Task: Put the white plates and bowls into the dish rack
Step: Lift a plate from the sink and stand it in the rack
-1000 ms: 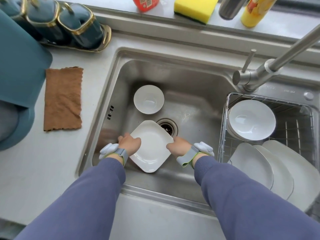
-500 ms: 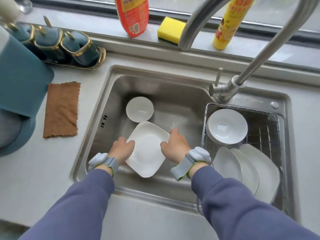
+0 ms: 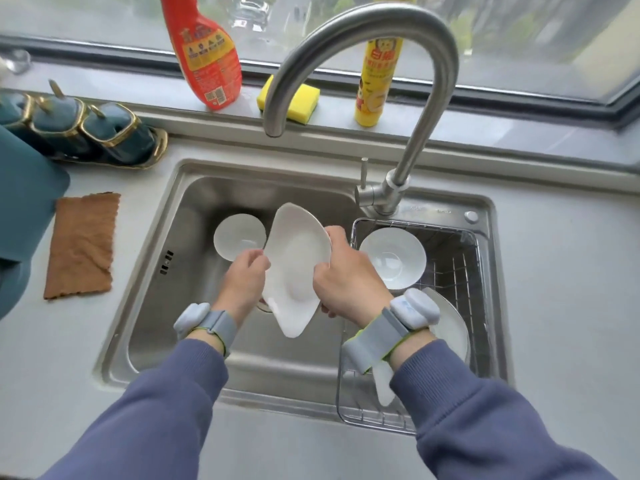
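Note:
A white square plate (image 3: 294, 268) is held tilted on edge above the sink (image 3: 194, 306). My left hand (image 3: 244, 277) grips its left edge and my right hand (image 3: 341, 282) grips its right edge. A small white bowl (image 3: 239, 237) lies on the sink floor behind the plate. The wire dish rack (image 3: 460, 258) sits in the right part of the sink, holding a white bowl (image 3: 393, 258) at the back and upright white plates (image 3: 450, 327) partly hidden by my right wrist.
A curved steel faucet (image 3: 363, 43) arches over the sink. On the sill stand a red bottle (image 3: 204, 53), a yellow sponge (image 3: 298, 98) and a yellow bottle (image 3: 377, 81). A brown cloth (image 3: 83, 244) and teal jars (image 3: 86, 129) lie on the left counter.
Both hands lifted the square plate off the sink floor, tilted it up on edge and carried it right toward the rack. The camera view rose.

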A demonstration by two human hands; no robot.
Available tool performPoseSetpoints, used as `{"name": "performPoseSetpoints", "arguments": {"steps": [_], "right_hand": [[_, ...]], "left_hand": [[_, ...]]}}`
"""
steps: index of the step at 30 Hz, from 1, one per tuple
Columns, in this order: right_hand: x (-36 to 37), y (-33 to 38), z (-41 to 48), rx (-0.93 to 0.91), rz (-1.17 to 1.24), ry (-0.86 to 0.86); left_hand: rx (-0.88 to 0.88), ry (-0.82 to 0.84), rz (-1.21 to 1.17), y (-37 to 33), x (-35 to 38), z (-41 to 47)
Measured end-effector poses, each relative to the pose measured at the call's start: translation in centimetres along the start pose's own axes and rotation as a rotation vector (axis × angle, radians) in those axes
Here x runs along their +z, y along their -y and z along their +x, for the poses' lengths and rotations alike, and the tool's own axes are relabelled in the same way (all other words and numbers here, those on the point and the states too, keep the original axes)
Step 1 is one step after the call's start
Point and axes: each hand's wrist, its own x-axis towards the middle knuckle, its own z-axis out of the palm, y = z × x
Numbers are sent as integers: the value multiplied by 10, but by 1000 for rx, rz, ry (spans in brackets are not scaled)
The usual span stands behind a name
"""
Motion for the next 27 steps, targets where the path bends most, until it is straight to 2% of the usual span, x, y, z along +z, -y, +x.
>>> {"name": "performPoseSetpoints", "arguments": {"steps": [5, 7, 9, 11, 15, 18, 21, 27], "right_hand": [[-76, -19, -39, -53, 84, -328], [-101, -31, -59, -62, 104, -448], [-122, -43, -79, -70, 61, -553], [-143, -60, -97, -47, -2, -626], [-173, -96, -115, 60, -93, -675], [-182, -114, -120, 134, -124, -659], [-188, -125, -126, 185, -133, -612], [-187, -138, -141, 263, -155, -584]], "left_hand": [[123, 131, -354, -44, 58, -28], [178, 122, -381, -51, 75, -41], [277, 84, -239, -48, 90, -51], [443, 104, 51, -45, 110, -67], [757, 342, 495, -45, 159, -107], [917, 451, 754, -48, 183, -120], [929, 535, 971, -48, 201, -127], [846, 576, 1136, -42, 209, -126]]}}
